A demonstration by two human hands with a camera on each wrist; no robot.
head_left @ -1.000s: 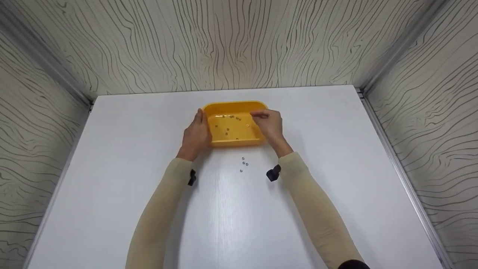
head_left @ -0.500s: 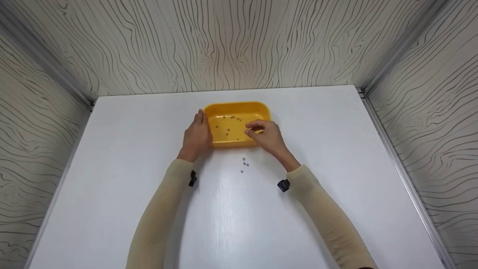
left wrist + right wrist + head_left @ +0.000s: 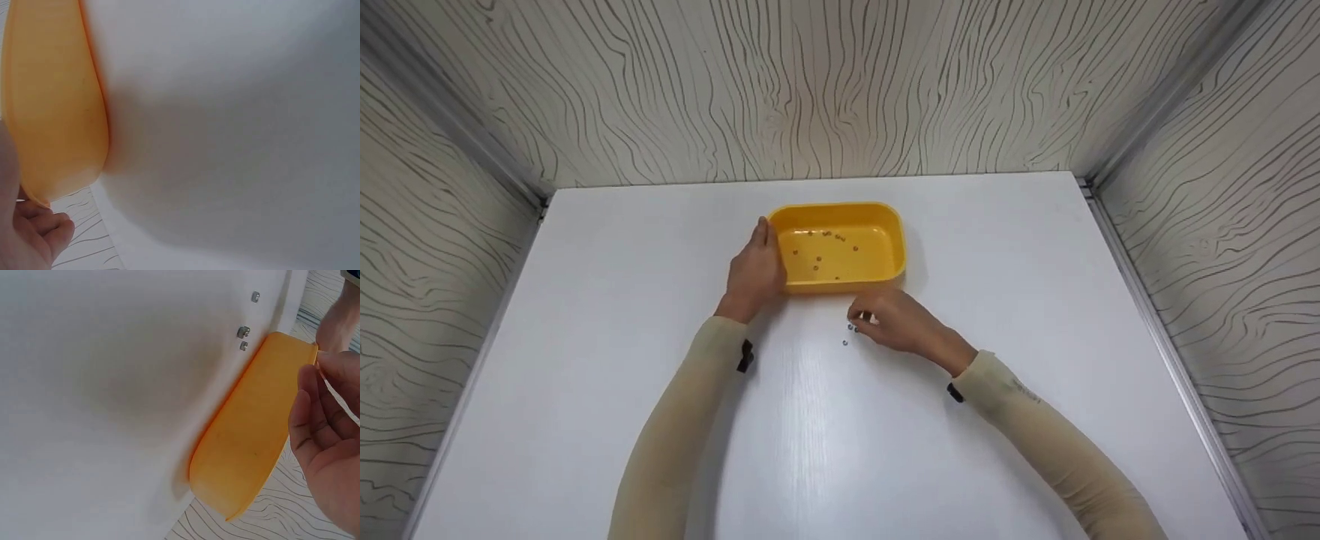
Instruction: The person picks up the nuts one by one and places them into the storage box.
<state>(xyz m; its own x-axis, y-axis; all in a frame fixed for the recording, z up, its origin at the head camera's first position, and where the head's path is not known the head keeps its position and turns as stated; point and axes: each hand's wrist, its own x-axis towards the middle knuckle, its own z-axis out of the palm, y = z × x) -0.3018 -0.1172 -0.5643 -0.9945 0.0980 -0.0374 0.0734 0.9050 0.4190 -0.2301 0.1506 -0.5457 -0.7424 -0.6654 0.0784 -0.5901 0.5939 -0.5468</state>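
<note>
A yellow plastic tray [image 3: 897, 262] stands toward the back of the white table, with several small metal nuts [image 3: 819, 259] scattered on its bottom. My left hand [image 3: 755, 270] holds the tray's left side; in the left wrist view its fingers [image 3: 59, 233] are bent at the rim. Just in front of the tray, my right hand [image 3: 904, 322] is low over loose nuts [image 3: 845, 343] on the table. Its thumb and forefinger are bent toward each other. Whether a nut is between those fingertips is hidden. The right wrist view shows nuts [image 3: 256, 296] beside the tray wall.
The white tabletop [image 3: 802, 450] extends around the tray on all sides. A wood-patterned back panel [image 3: 840, 90] rises behind it, and side panels [image 3: 1252, 225] with metal rails stand left and right.
My right hand has come from over the tray's right side toward me, down to the loose nuts. The left hand and tray stay in place.
</note>
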